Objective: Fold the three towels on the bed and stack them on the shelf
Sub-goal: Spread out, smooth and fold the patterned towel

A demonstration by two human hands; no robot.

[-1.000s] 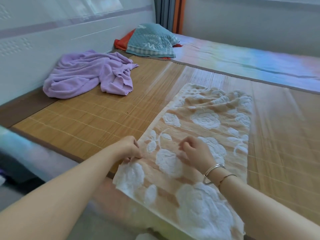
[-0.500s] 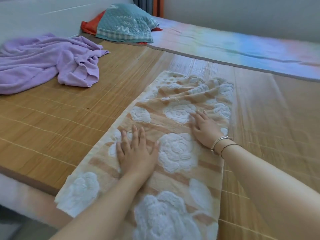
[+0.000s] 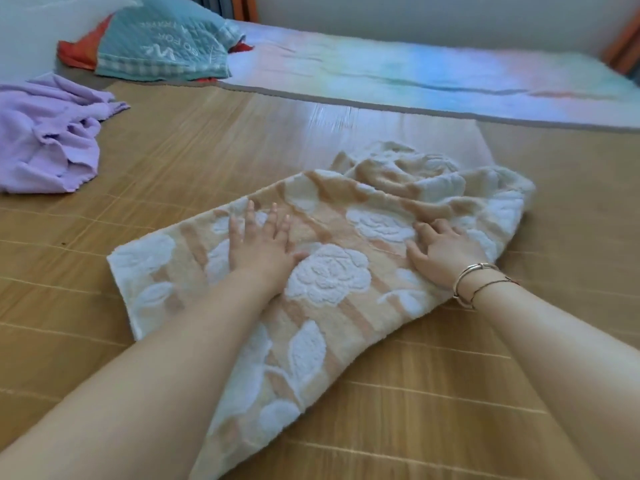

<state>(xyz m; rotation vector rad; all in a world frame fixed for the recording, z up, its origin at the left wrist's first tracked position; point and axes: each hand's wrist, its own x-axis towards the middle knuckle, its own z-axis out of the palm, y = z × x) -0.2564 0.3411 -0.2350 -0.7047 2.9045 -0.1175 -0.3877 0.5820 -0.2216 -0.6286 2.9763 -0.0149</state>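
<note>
— What's around the work area on your feed?

— I see a woven bamboo mat (image 3: 433, 393) covering most of the bed, tan, with pale stitched lines running across it. Its far edge has a dark border (image 3: 346, 103).

— And beyond that?

— A pastel sheet (image 3: 415, 74), washed in blue, pink and white (strong glare there, so I can't make out the pattern). In the far left corner, an orange-red cloth (image 3: 78, 51) lies by the white wall (image 3: 415, 15).

— Anything higher up?

— A grey curtain (image 3: 221, 5) at the top edge with an orange strip (image 3: 244, 6) just beside it, and an orange frame piece (image 3: 623, 43) at far right.
</note>
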